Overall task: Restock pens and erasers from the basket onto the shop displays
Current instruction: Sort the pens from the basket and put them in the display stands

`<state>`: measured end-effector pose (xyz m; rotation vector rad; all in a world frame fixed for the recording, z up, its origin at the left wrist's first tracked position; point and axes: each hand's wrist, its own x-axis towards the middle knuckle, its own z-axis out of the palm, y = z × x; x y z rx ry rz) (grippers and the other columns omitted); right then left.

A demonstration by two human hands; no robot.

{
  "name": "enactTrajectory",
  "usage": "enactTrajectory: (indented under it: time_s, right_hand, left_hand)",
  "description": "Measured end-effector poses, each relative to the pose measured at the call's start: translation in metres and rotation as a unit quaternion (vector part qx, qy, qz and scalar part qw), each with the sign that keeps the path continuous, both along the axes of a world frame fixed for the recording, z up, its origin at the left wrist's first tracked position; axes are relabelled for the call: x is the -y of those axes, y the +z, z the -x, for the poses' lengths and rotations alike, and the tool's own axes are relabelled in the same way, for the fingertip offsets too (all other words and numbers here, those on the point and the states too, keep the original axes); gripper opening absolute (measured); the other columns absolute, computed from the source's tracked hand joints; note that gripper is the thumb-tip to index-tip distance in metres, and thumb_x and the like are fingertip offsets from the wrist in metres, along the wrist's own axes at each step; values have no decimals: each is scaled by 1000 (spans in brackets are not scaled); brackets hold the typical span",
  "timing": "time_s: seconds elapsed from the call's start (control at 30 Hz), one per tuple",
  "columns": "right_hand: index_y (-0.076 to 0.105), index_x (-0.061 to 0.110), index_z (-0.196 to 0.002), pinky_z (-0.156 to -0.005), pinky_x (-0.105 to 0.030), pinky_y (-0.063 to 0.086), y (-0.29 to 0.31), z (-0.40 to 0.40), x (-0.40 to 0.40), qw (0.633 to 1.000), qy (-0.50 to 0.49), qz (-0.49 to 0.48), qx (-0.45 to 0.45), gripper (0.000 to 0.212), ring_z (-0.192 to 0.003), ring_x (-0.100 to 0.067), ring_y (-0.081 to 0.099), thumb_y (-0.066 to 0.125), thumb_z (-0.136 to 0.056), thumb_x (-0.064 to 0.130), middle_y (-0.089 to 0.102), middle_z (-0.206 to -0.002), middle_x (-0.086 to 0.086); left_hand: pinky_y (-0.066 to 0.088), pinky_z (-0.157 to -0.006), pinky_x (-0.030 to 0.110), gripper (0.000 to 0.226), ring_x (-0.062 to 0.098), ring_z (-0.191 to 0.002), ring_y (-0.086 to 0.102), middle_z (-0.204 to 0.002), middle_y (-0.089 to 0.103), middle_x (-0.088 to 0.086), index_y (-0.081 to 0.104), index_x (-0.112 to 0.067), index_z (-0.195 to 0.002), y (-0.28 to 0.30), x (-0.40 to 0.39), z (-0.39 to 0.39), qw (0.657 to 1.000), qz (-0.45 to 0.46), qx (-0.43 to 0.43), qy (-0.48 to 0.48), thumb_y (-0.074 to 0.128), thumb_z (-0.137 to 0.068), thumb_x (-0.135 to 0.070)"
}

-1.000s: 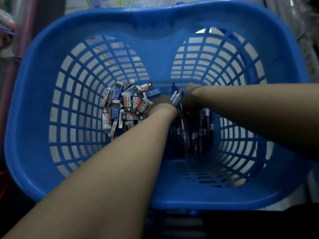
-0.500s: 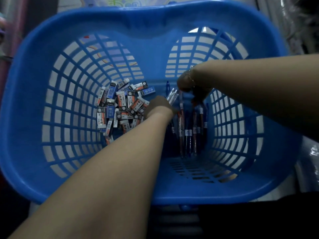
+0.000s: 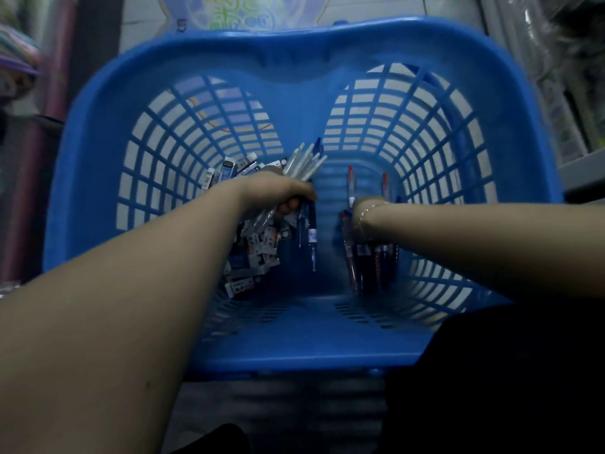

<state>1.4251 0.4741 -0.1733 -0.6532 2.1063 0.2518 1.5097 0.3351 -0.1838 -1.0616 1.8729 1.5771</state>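
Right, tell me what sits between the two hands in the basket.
In the head view, between the left hand and the right hand shows bare blue basket floor, with dark blue pens beside the left hand.

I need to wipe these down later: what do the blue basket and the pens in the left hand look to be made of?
Blue lattice basket: moulded plastic, smooth with a dull sheen, one-piece ribs. Bundle of pale pens gripped by the left hand: probably plastic barrels, whitish or clear; blur leaves the finish open.

One basket, two hands (pens, erasers uncountable).
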Motion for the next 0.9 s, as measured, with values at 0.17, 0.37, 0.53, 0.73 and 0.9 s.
enactTrajectory:
  time_s: [0.17, 0.37, 0.53, 0.73, 0.9]
  right_hand:
    - [52, 4, -128, -91, -32, 47, -19, 1, -6, 998, 37, -3, -41, 42, -120, -27, 54, 61, -90, 18, 55, -131, -11]
    - [58, 2, -113, -71, -30, 45, -35, -3, -7, 998, -13, 10, -60, 29, -107, -31, 60, 63, -87, 15, 61, -116, -16]
    - [56, 5, -118, -74, -32, 46, -42, -7, -3, 998, -8, 6, -55, 29, -110, -30, 57, 56, -92, 17, 59, -119, -14]
    - [43, 3, -129, -74, -34, 43, -56, -13, -5, 995, -88, 22, -50, 50, -115, -34, 54, 64, -87, 19, 52, -126, -15]
    - [54, 12, -110, -62, -29, 45, -53, 1, 3, 990, -115, 68, -34, 28, -78, -27, 57, 61, -84, 23, 60, -94, -10]
  left_hand:
    - [30, -36, 13, 23, 6, -37, 37, -45, 44, -9, 51, -19, -67, -9, 4, -3, 999, -34, -26, 27, 67, -83, -26]
    - [33, -37, 12, 28, 5, -35, 39, -44, 47, -10, 51, -20, -61, -17, -1, -4, 997, -49, -36, 36, 69, -80, -30]
    - [35, -38, 14, 28, 5, -36, 40, -44, 48, -9, 52, -19, -60, -22, -4, -7, 997, -59, -43, 29, 69, -79, -29]
    - [37, -41, 14, 26, 5, -37, 41, -45, 49, -9, 55, -20, -60, -26, -9, -8, 994, -79, -57, 56, 70, -79, -28]
    - [34, -39, 13, 25, 7, -39, 38, -46, 47, -8, 57, -19, -60, -19, -17, -5, 989, -105, -65, 88, 68, -81, -26]
